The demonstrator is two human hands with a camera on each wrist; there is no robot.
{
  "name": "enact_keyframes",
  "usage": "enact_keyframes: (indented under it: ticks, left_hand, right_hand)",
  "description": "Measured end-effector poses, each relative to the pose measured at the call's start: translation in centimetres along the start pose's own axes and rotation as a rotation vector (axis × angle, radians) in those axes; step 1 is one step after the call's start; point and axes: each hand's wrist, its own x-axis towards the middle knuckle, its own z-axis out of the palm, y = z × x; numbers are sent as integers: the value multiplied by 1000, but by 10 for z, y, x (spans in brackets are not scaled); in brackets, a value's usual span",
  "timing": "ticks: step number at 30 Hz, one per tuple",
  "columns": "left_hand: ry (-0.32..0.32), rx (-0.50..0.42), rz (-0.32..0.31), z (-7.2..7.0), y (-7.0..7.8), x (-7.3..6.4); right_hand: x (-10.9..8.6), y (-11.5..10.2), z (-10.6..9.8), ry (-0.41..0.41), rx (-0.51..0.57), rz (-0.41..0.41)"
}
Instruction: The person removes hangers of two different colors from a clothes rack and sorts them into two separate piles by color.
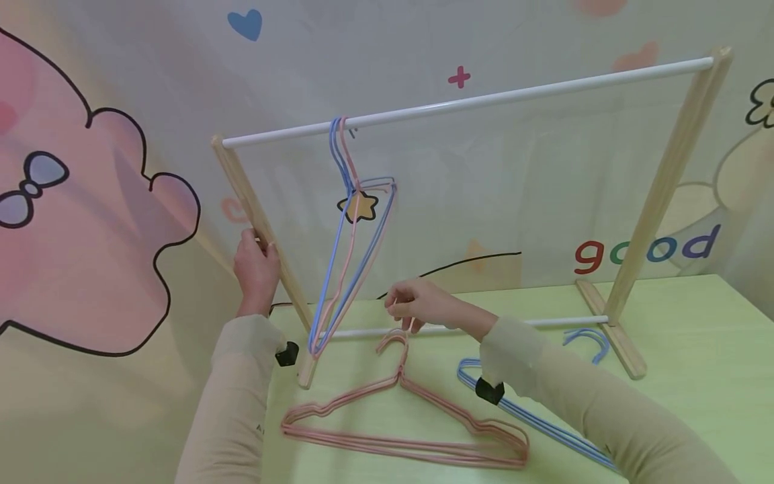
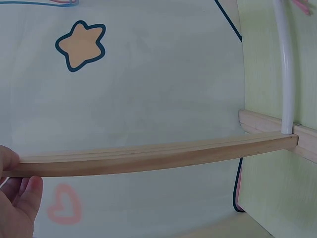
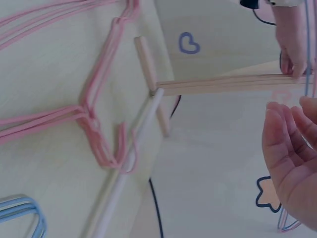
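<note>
My left hand (image 1: 256, 269) grips the left wooden post (image 2: 148, 157) of a clothes rack, with the thumb and fingers on either side of it. Above the tabletop hangs my right hand (image 3: 292, 153), its fingers loosely curled and nothing seen between them. Just below it in the head view lies a stack of pink hangers (image 1: 402, 386), their hooks pointing toward the rack; the right wrist view shows the hooks apart from the fingers. Blue and pink hangers (image 1: 338, 269) hang together from the upper white rail (image 1: 459, 105), near its left end.
Several blue hangers (image 1: 544, 420) lie on the pale green table (image 1: 695, 403), partly covered by the right forearm. The rack's lower white rail (image 1: 562, 323) runs behind the pink stack. On the right stand the other wooden post (image 1: 665, 188) and its foot (image 1: 611, 329).
</note>
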Motion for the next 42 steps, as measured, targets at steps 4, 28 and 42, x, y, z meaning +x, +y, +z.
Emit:
enact_keyframes:
  ticks: [4,28,42]
  left_hand:
    - [-2,3,-4,0,-1,-1]
    - [-5,1,-3,0,-1,-2]
    - [-4,-6,-5,1,-1,0]
  right_hand:
    - [4,-16,-3,44,129,-14]
    - [29,-94,3,247,642,-46]
    - [18,-122,-13,289,578,-122]
